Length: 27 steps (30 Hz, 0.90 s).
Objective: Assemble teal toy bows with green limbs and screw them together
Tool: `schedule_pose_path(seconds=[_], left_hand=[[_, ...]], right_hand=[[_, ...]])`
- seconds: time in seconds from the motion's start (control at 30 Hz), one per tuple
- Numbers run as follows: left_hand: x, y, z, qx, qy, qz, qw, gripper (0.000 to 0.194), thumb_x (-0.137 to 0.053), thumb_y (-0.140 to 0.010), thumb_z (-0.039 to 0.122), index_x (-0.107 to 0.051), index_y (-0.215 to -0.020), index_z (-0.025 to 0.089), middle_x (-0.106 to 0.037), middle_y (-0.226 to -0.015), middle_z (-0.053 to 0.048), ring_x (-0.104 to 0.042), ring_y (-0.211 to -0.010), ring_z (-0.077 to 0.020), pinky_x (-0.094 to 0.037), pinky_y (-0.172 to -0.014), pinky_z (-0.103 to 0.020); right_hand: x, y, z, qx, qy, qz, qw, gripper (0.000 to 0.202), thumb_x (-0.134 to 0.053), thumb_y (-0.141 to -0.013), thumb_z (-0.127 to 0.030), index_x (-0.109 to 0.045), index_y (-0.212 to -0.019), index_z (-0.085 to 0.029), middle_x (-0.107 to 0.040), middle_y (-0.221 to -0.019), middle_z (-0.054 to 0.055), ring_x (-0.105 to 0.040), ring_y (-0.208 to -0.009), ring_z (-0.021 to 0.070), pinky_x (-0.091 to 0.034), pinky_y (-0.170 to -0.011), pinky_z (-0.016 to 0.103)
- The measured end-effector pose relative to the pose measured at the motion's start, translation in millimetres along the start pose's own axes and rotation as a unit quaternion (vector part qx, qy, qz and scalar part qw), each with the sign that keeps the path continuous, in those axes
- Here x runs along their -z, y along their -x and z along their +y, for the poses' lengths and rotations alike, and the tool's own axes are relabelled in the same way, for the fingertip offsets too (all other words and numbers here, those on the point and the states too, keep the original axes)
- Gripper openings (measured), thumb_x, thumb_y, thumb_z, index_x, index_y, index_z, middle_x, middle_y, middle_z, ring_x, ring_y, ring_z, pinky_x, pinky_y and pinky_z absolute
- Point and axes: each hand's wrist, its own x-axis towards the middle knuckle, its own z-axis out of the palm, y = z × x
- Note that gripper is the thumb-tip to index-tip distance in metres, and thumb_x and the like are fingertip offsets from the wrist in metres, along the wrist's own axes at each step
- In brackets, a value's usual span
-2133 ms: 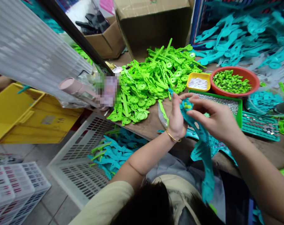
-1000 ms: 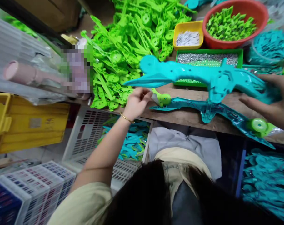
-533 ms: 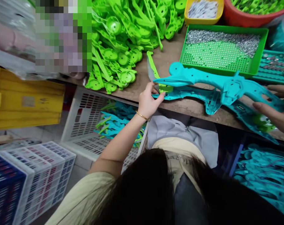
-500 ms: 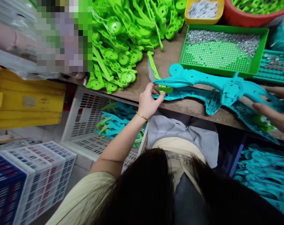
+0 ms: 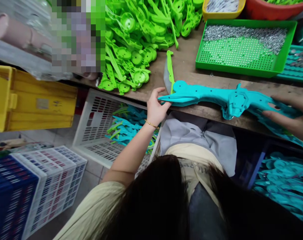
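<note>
1. Left hand (image 5: 156, 108) pinches the turquoise shell (image 5: 211, 95); right hand (image 5: 297, 124) grasps its other end.
2. At the table (image 5: 187, 61) edge, the shell looks nearly closed over the green arm (image 5: 170, 68), holes seemingly unfilled.
3. Silver bits (image 5: 231, 32) lie loose beyond; green parts (image 5: 123, 53) lie heaped.

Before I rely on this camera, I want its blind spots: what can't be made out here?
All in the head view:
- Inside of the lower turquoise part: mostly hidden by the upper turquoise part.
- Right hand: blurred, cut off by the right edge.
- Red bowl: cut off by the top edge.
- Silver pieces: too small to tell their exact shape.
</note>
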Motion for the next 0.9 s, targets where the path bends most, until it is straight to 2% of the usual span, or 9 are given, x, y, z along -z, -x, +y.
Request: schedule_pose_path(seconds=[0.07,0.13,0.23,0.3,0.4,0.47,0.57,0.7,0.9], left_hand=[[2.9,2,-3,0.029,0.034,-0.021,0.999,0.046,-0.068,-0.068,0.018,-0.056,-0.112,0.021,-0.066,-0.08,0.001,-0.065,-0.069,-0.0166,-0.054,-0.069,-0.03],[9.1,4,-4,0.08,0.121,-0.058,0.988,0.051,-0.072,-0.066,0.016,-0.054,-0.114,0.022,-0.066,-0.079,0.002,-0.067,-0.07,-0.0165,-0.056,-0.07,-0.03],[21.1,7,-1,0.16,0.264,-0.124,0.943,0.061,-0.082,-0.058,0.013,-0.054,-0.112,0.024,-0.07,-0.083,0.002,-0.07,-0.074,-0.0146,-0.059,-0.075,-0.028],[27.0,8,4,0.196,0.317,-0.146,0.916,0.057,-0.085,-0.059,0.016,-0.056,-0.109,0.022,-0.072,-0.085,0.001,-0.072,-0.075,-0.0136,-0.06,-0.079,-0.028],[28.4,7,13,0.238,0.345,-0.121,0.9,0.032,-0.08,-0.074,0.024,-0.059,-0.096,0.018,-0.071,-0.08,0.001,-0.071,-0.068,-0.0119,-0.062,-0.08,-0.03],[26.0,5,17,0.256,0.342,-0.101,0.898,0.021,-0.075,-0.08,0.024,-0.058,-0.089,0.016,-0.07,-0.076,0.002,-0.07,-0.064,-0.0104,-0.063,-0.08,-0.03],[22.6,3,19,0.265,0.332,-0.087,0.901,0.013,-0.072,-0.083,0.02,-0.06,-0.085,0.016,-0.07,-0.074,0.002,-0.07,-0.065,-0.0096,-0.063,-0.079,-0.028],[21.4,4,17,0.26,0.326,-0.081,0.905,0.005,-0.068,-0.085,0.018,-0.064,-0.082,0.017,-0.072,-0.078,0.001,-0.07,-0.068,-0.0095,-0.063,-0.075,-0.024],[15.8,5,16,0.245,0.322,-0.057,0.913,0.006,-0.067,-0.084,0.018,-0.064,-0.079,0.018,-0.073,-0.079,0.002,-0.069,-0.068,-0.0084,-0.062,-0.074,-0.021]], right_hand=[[1,0,-4,0.0,0.007,-0.004,1.0,0.057,-0.054,-0.085,-0.068,-0.059,-0.132,-0.037,-0.07,-0.124,0.006,-0.066,-0.099,0.0287,-0.042,-0.064,0.036],[2,2,-7,0.015,0.019,0.007,1.0,0.054,-0.053,-0.088,-0.064,-0.057,-0.134,-0.036,-0.069,-0.125,0.006,-0.065,-0.099,0.0278,-0.04,-0.064,0.036],[2,6,-12,0.048,0.053,0.024,0.997,0.053,-0.049,-0.091,-0.061,-0.054,-0.136,-0.034,-0.068,-0.124,0.009,-0.064,-0.096,0.0277,-0.038,-0.06,0.036],[1,9,-14,0.074,0.074,0.027,0.994,0.057,-0.04,-0.092,-0.064,-0.055,-0.135,-0.029,-0.069,-0.116,0.013,-0.064,-0.092,0.0294,-0.039,-0.061,0.037],[-2,12,-19,0.105,0.076,0.04,0.991,0.071,-0.022,-0.093,-0.07,-0.06,-0.129,-0.022,-0.07,-0.104,0.015,-0.064,-0.091,0.0321,-0.044,-0.068,0.039],[-2,13,-21,0.099,0.068,0.046,0.992,0.076,-0.018,-0.092,-0.071,-0.062,-0.128,-0.02,-0.071,-0.103,0.015,-0.065,-0.091,0.0327,-0.045,-0.07,0.039],[1,10,-23,0.071,0.051,0.025,0.996,0.068,-0.032,-0.092,-0.068,-0.061,-0.131,-0.022,-0.071,-0.107,0.014,-0.066,-0.097,0.0329,-0.046,-0.072,0.039],[9,-2,-19,0.038,-0.01,-0.044,0.998,0.054,-0.054,-0.091,-0.055,-0.059,-0.136,-0.025,-0.068,-0.123,0.014,-0.062,-0.115,0.0322,-0.047,-0.087,0.04],[13,-13,-19,0.037,-0.083,-0.084,0.992,0.058,-0.053,-0.092,-0.058,-0.059,-0.136,-0.021,-0.064,-0.132,0.016,-0.058,-0.124,0.0291,-0.043,-0.1,0.044]])
